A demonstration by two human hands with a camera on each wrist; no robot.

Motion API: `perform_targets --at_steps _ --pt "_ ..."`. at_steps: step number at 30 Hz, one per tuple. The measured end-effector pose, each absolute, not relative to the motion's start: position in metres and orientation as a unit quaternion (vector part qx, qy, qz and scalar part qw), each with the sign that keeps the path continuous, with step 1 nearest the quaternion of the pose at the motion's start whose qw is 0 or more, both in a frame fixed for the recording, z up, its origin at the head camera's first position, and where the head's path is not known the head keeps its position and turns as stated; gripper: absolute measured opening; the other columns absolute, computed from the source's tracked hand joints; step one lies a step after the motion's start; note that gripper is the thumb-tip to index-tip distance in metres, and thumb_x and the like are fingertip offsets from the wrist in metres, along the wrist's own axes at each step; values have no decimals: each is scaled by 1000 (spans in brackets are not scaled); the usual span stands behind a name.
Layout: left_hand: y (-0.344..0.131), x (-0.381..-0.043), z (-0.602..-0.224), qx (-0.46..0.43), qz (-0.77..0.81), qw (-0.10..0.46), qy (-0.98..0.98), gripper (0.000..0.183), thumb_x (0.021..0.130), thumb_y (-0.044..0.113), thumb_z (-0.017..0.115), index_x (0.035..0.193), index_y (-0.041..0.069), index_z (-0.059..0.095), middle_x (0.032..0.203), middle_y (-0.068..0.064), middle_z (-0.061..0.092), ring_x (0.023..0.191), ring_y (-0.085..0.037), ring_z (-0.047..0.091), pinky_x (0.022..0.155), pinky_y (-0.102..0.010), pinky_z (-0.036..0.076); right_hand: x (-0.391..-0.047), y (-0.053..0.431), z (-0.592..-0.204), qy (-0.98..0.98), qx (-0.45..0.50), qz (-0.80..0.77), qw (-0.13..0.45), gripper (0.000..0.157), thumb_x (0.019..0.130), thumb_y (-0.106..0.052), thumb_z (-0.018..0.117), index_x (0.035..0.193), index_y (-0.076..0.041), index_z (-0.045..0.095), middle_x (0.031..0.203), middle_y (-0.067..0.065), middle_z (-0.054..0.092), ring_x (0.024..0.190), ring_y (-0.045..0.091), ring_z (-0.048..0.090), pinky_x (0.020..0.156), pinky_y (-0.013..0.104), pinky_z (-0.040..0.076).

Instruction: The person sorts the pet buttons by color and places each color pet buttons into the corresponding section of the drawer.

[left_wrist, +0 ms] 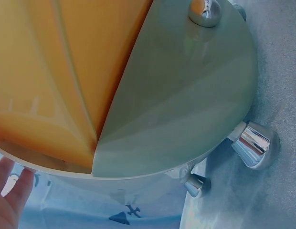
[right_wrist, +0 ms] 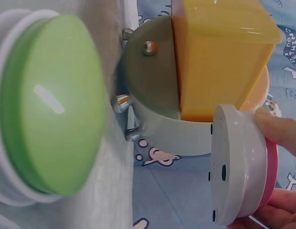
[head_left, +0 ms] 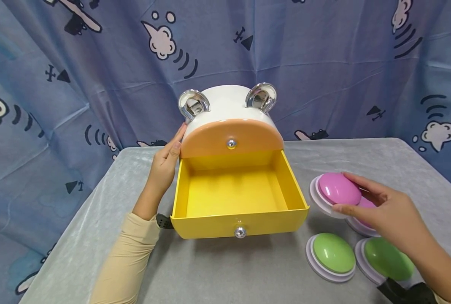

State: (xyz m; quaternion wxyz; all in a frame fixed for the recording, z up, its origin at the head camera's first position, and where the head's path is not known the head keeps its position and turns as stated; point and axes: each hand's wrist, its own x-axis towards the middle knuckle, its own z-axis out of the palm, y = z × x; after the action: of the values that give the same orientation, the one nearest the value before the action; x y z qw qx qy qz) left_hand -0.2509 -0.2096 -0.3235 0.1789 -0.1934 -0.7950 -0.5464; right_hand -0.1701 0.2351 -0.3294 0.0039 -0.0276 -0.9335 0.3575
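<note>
A small cabinet (head_left: 225, 98) with a white rounded top and two silver ears stands in the head view's middle. Its yellow lower drawer (head_left: 240, 223) is pulled out, with bare inside showing; the orange upper drawer (head_left: 206, 141) is closed. My left hand (head_left: 163, 164) rests against the cabinet's left side, fingers extended along it and thumb near the front edge. To the right, my right hand (head_left: 394, 211) pinches a pink buzzer button (head_left: 338, 188) by its edges, off the table. Its white base (right_wrist: 227, 167) with dark holes shows in the right wrist view.
Beneath the held button, a second pink buzzer button (head_left: 368, 203) is partly hidden by the hand. Two green buzzer buttons (head_left: 333, 252) sit nearer the front right. A grey cloth covers the table (head_left: 217, 270); a blue patterned curtain (head_left: 225, 50) hangs behind it.
</note>
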Motion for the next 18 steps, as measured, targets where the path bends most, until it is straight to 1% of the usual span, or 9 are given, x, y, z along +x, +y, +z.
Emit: perform_targets --at_steps 5,7,8,10,11,12,15,17,18 --pt "-210 -251 -323 -191 -545 177 -797 44 110 26 34 153 19 40 160 10 36 148 -2 30 125 -27 24 -170 234 -316 -934 -18 356 16 90 80 -54 78 154 -18 40 151 25 44 130 52 46 63 4 49" --pt "-210 -251 -323 -191 -544 178 -797 44 110 27 35 153 20 40 160 11 36 148 -1 30 125 -27 24 -171 233 -310 -935 -15 355 23 90 81 -52 78 154 -18 40 152 25 43 131 52 45 75 15 57" --pt "-210 -251 -323 -191 -544 178 -797 44 110 27 35 153 20 40 160 11 36 148 -1 30 125 -27 24 -171 232 -307 -934 -13 357 28 89 81 -51 79 154 -18 40 152 26 43 132 53 44 82 26 60" --pt "-210 -251 -323 -192 -543 180 -797 44 110 26 35 153 20 40 160 10 36 148 -2 30 125 -27 24 -172 228 -300 -933 -12 358 38 89 81 -50 79 154 -17 39 153 25 42 133 53 43 93 46 54" --pt "-210 -251 -323 -192 -543 181 -797 44 110 26 35 153 20 40 160 10 36 148 -2 30 125 -27 24 -172 227 -297 -933 -12 358 43 89 81 -50 79 154 -18 39 153 24 42 134 52 43 94 46 53" --pt "-210 -251 -323 -193 -543 182 -797 44 110 26 35 152 20 40 159 10 36 148 -2 30 125 -27 24 -172 225 -294 -932 -10 358 48 88 81 -49 79 154 -19 39 154 24 41 135 52 42 95 53 48" --pt "-210 -252 -323 -193 -542 183 -797 44 110 26 35 152 20 41 159 10 36 148 -2 31 125 -27 24 -173 219 -285 -930 -1 363 58 88 80 -49 80 153 -21 41 153 21 44 135 49 44 88 20 55" --pt "-210 -252 -324 -192 -542 183 -797 43 110 26 35 152 21 41 159 10 36 148 -2 31 125 -27 24 -173 215 -281 -927 11 369 63 87 79 -47 82 152 -22 43 152 20 46 134 47 45 74 -1 46" --pt "-210 -252 -324 -192 -543 183 -797 43 110 26 35 152 21 41 159 10 36 148 -2 31 124 -27 24 -173 212 -279 -925 19 373 66 86 79 -46 83 152 -22 44 151 21 47 134 48 46 73 -2 45"
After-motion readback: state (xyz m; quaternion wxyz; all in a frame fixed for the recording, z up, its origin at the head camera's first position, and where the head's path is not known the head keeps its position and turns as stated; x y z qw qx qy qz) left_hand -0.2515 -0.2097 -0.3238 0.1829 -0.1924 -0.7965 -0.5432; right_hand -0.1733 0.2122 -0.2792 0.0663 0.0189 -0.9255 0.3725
